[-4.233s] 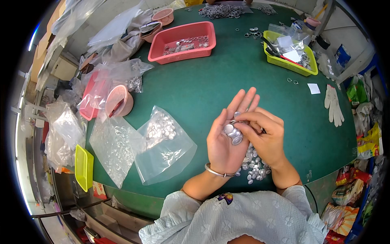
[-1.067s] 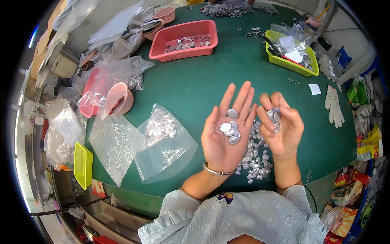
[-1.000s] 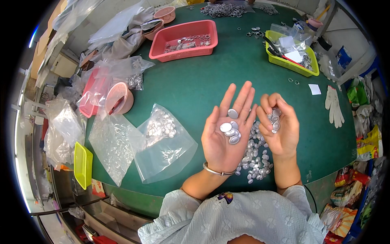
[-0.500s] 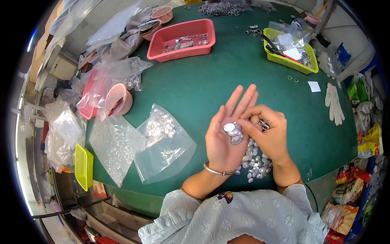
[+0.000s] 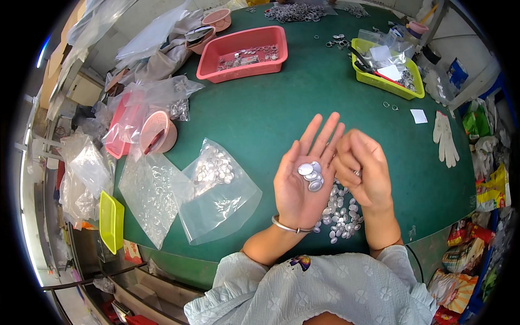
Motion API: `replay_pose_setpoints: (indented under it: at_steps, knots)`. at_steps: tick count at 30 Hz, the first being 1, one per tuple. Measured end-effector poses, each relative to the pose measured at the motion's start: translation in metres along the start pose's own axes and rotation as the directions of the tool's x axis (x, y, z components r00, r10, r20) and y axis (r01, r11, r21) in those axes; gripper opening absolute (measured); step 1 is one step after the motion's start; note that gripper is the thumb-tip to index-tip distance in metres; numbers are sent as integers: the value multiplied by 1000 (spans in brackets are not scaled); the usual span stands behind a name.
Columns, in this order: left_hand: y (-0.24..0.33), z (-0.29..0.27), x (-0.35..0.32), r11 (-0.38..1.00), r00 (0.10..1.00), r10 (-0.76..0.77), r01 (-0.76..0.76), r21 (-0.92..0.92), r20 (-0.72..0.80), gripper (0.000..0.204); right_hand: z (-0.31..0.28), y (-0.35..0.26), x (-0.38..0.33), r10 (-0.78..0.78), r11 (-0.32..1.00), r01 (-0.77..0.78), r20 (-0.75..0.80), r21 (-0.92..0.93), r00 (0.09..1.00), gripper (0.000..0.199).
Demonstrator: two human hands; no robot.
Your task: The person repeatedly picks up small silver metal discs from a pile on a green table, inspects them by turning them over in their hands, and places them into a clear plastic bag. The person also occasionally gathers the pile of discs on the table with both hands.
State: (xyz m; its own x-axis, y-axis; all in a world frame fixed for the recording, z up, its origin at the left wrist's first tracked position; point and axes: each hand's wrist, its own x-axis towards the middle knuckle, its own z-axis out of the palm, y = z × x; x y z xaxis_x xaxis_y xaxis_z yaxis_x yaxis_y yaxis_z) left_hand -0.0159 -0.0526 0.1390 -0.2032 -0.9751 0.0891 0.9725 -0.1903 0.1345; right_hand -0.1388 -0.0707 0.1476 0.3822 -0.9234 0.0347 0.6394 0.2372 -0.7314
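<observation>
My left hand (image 5: 303, 176) is open, palm up with fingers stretched out. Several small oval silver metal pieces (image 5: 312, 176) lie in a little cluster on its palm. Close beside it, my right hand (image 5: 365, 168) is closed with curled fingers; a bit of silver shows between them, and most of what it holds is hidden. Under and between my hands, a loose pile of similar oval pieces (image 5: 341, 219) is spread on the green table. To the left, a clear plastic bag (image 5: 227, 206) holds many more small silvery pieces.
A pink basket (image 5: 203, 67) with metal parts stands at the back. At back right is a yellow-green basket (image 5: 379, 85) with bags and a red-handled tool. A white glove (image 5: 445, 138) lies at right. A pink cup (image 5: 168, 135) and an empty green tray (image 5: 112, 223) are at left.
My right hand has drawn off the left palm, slightly to the right and upward, its fingers curling in. The pieces on my left palm have barely moved.
</observation>
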Motion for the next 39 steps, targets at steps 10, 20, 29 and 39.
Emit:
replay_pose_setpoints:
  at_steps: [10,20,29,39]
  knots:
    - [0,-2,-1,970,1000,-14,18,241,-19,54,14,16,-6,-330,343,330,216,-879,919,22]
    - [2,1,0,999,999,-14,15,40,-29,52,-4,1,5,-37,995,35,28,96,999,19]
    - [3,1,0,989,1000,14,-13,148,-1,53,-3,5,-2,-191,565,337,278,-753,942,21]
    - [1,1,-1,981,999,40,-36,188,-15,54,8,14,-5,-334,417,328,193,-847,923,16]
